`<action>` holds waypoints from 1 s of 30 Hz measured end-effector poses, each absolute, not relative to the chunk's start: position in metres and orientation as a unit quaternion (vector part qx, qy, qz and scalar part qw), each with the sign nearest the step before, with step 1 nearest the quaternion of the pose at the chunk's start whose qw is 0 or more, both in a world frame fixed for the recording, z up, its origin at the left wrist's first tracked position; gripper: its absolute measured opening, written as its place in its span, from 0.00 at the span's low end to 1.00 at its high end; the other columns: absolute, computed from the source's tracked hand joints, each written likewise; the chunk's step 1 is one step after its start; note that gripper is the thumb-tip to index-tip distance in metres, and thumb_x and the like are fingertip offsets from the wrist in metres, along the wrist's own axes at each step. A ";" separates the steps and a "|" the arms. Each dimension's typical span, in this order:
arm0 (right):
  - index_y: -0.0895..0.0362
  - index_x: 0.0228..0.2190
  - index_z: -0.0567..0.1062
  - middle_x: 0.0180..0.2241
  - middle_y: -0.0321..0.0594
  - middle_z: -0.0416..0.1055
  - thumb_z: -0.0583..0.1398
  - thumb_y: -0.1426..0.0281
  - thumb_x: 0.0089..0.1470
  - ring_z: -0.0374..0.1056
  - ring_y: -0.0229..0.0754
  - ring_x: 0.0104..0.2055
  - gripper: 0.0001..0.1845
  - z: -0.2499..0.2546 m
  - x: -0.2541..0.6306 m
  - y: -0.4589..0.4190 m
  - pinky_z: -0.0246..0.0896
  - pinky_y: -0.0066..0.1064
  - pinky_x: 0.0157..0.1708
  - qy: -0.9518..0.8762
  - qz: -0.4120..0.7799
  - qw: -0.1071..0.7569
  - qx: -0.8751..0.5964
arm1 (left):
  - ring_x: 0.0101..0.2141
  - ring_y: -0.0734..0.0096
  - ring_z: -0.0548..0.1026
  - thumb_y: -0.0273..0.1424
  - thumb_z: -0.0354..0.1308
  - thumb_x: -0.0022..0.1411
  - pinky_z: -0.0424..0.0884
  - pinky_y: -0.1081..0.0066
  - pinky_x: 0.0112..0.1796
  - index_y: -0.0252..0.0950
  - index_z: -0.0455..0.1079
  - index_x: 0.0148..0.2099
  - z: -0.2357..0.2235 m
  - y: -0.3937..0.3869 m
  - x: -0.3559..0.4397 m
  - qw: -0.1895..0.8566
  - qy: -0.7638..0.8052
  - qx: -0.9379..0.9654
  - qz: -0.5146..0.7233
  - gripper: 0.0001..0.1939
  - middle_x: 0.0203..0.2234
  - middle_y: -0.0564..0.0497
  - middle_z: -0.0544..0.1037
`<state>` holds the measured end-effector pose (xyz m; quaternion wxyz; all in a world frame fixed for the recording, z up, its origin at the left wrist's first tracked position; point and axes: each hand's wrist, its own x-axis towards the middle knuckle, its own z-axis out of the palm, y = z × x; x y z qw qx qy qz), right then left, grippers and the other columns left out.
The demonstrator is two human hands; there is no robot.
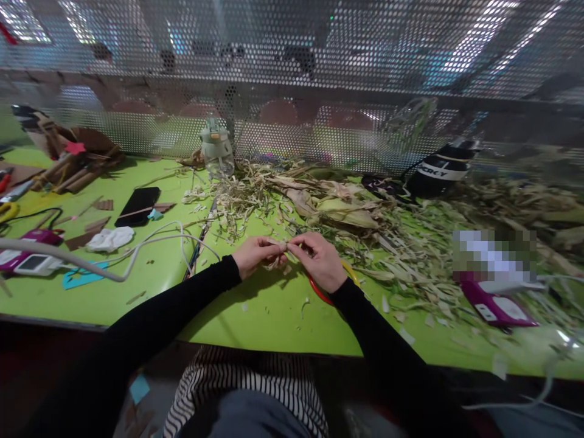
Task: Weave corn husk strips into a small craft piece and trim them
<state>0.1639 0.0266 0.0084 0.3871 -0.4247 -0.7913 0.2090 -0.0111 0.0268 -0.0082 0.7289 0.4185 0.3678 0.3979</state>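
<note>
My left hand (254,255) and my right hand (323,263) meet over the front of the green table (269,322). Both pinch a small pale strip of corn husk (283,245) between thumb and fingers; its exact shape is mostly covered by the fingertips. Beneath my right hand lies a pair of scissors with red and yellow handles (318,292), partly hidden by the hand and sleeve. Just beyond the hands, corn husks (344,213) lie in a loose heap, some whole and leaf-like, others torn into thin shreds.
A pale green bottle (217,149) and a black bottle (440,170) stand near the perforated metal screen (292,121). Leftward lie a black phone (138,205), crumpled white tissue (110,238), and a white cable (155,240). Purple glue guns (34,249) sit at both sides.
</note>
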 end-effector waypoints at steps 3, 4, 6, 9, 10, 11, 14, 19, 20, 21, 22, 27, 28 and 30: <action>0.52 0.28 0.75 0.29 0.39 0.74 0.58 0.63 0.55 0.65 0.45 0.34 0.08 0.010 0.165 0.025 0.58 0.38 0.38 -0.820 0.159 0.380 -0.398 | 0.22 0.78 0.72 0.31 0.68 0.47 0.66 0.77 0.24 0.28 0.74 0.31 -0.004 0.028 -0.016 0.789 0.358 0.358 0.348 0.11 0.21 0.48 0.76; 0.52 0.28 0.75 0.30 0.40 0.74 0.58 0.64 0.56 0.66 0.45 0.34 0.08 0.009 0.165 0.025 0.58 0.39 0.39 -0.828 0.140 0.377 -0.391 | 0.22 0.78 0.72 0.30 0.68 0.48 0.66 0.77 0.24 0.28 0.74 0.31 -0.003 0.028 -0.018 0.798 0.357 0.348 0.339 0.10 0.22 0.47 0.77; 0.53 0.29 0.75 0.31 0.42 0.75 0.57 0.65 0.56 0.66 0.45 0.34 0.08 0.008 0.164 0.024 0.58 0.39 0.38 -0.842 0.102 0.369 -0.381 | 0.22 0.78 0.72 0.30 0.67 0.49 0.65 0.78 0.23 0.28 0.74 0.31 -0.003 0.027 -0.018 0.799 0.357 0.350 0.333 0.10 0.22 0.47 0.77; 0.54 0.28 0.76 0.31 0.44 0.75 0.56 0.66 0.57 0.66 0.46 0.35 0.10 0.004 0.164 0.024 0.58 0.39 0.38 -0.850 0.068 0.356 -0.382 | 0.20 0.81 0.69 0.33 0.67 0.50 0.62 0.78 0.22 0.28 0.73 0.29 -0.008 0.024 -0.015 0.744 0.367 0.419 0.370 0.11 0.21 0.49 0.76; 0.54 0.28 0.76 0.31 0.44 0.75 0.56 0.66 0.57 0.66 0.46 0.35 0.10 0.003 0.164 0.024 0.58 0.39 0.38 -0.847 0.074 0.355 -0.388 | 0.19 0.81 0.68 0.34 0.67 0.50 0.61 0.78 0.22 0.29 0.72 0.29 -0.010 0.023 -0.014 0.709 0.375 0.452 0.390 0.12 0.20 0.51 0.75; 0.54 0.28 0.75 0.30 0.43 0.74 0.56 0.66 0.57 0.66 0.46 0.34 0.10 0.002 0.164 0.023 0.58 0.38 0.38 -0.842 0.089 0.356 -0.395 | 0.19 0.82 0.68 0.34 0.67 0.50 0.61 0.78 0.22 0.29 0.71 0.28 -0.012 0.023 -0.012 0.673 0.385 0.482 0.408 0.12 0.20 0.52 0.75; 0.54 0.27 0.75 0.27 0.40 0.72 0.57 0.64 0.56 0.66 0.44 0.33 0.11 0.001 0.164 0.023 0.59 0.36 0.36 -0.827 0.151 0.359 -0.405 | 0.18 0.82 0.67 0.33 0.68 0.48 0.62 0.78 0.23 0.30 0.70 0.27 -0.014 0.022 -0.011 0.635 0.401 0.507 0.422 0.12 0.19 0.53 0.75; 0.56 0.29 0.75 0.28 0.39 0.72 0.58 0.60 0.55 0.66 0.40 0.30 0.13 0.004 0.168 0.027 0.60 0.32 0.32 -0.789 0.260 0.361 -0.424 | 0.20 0.80 0.71 0.29 0.67 0.48 0.63 0.80 0.21 0.29 0.70 0.32 -0.009 0.025 -0.012 0.751 0.361 0.401 0.382 0.11 0.21 0.50 0.76; 0.57 0.31 0.75 0.29 0.39 0.73 0.58 0.59 0.54 0.66 0.40 0.30 0.14 0.004 0.169 0.029 0.61 0.31 0.31 -0.770 0.291 0.365 -0.435 | 0.20 0.80 0.72 0.27 0.66 0.50 0.64 0.80 0.22 0.29 0.70 0.33 -0.008 0.026 -0.013 0.762 0.354 0.378 0.388 0.10 0.22 0.50 0.77; 0.57 0.34 0.75 0.30 0.40 0.73 0.58 0.58 0.54 0.67 0.39 0.30 0.15 0.005 0.170 0.030 0.62 0.31 0.31 -0.749 0.315 0.372 -0.448 | 0.21 0.80 0.72 0.25 0.65 0.51 0.66 0.80 0.23 0.28 0.70 0.34 -0.008 0.027 -0.013 0.769 0.350 0.354 0.402 0.08 0.23 0.49 0.77; 0.57 0.35 0.74 0.31 0.40 0.74 0.58 0.57 0.55 0.67 0.39 0.31 0.17 0.005 0.172 0.031 0.62 0.31 0.31 -0.731 0.328 0.381 -0.461 | 0.22 0.79 0.73 0.22 0.64 0.52 0.68 0.79 0.25 0.28 0.70 0.35 -0.007 0.028 -0.014 0.771 0.350 0.330 0.418 0.07 0.25 0.48 0.78; 0.57 0.34 0.74 0.30 0.40 0.74 0.58 0.58 0.53 0.67 0.39 0.30 0.15 0.005 0.173 0.033 0.62 0.30 0.31 -0.722 0.307 0.381 -0.490 | 0.26 0.77 0.76 0.12 0.54 0.51 0.74 0.75 0.32 0.28 0.69 0.38 -0.003 0.031 -0.015 0.764 0.360 0.257 0.469 0.13 0.30 0.45 0.79; 0.57 0.33 0.74 0.30 0.39 0.74 0.59 0.58 0.53 0.66 0.39 0.29 0.14 0.004 0.172 0.032 0.62 0.30 0.31 -0.726 0.301 0.378 -0.489 | 0.27 0.77 0.76 0.10 0.52 0.50 0.74 0.76 0.32 0.28 0.69 0.39 -0.001 0.031 -0.015 0.763 0.363 0.255 0.470 0.15 0.30 0.45 0.79; 0.57 0.32 0.74 0.28 0.39 0.73 0.58 0.57 0.54 0.65 0.38 0.27 0.15 0.004 0.171 0.030 0.60 0.29 0.28 -0.726 0.295 0.376 -0.495 | 0.28 0.76 0.77 0.09 0.49 0.48 0.74 0.77 0.32 0.28 0.70 0.40 0.002 0.031 -0.014 0.759 0.366 0.259 0.471 0.19 0.31 0.45 0.79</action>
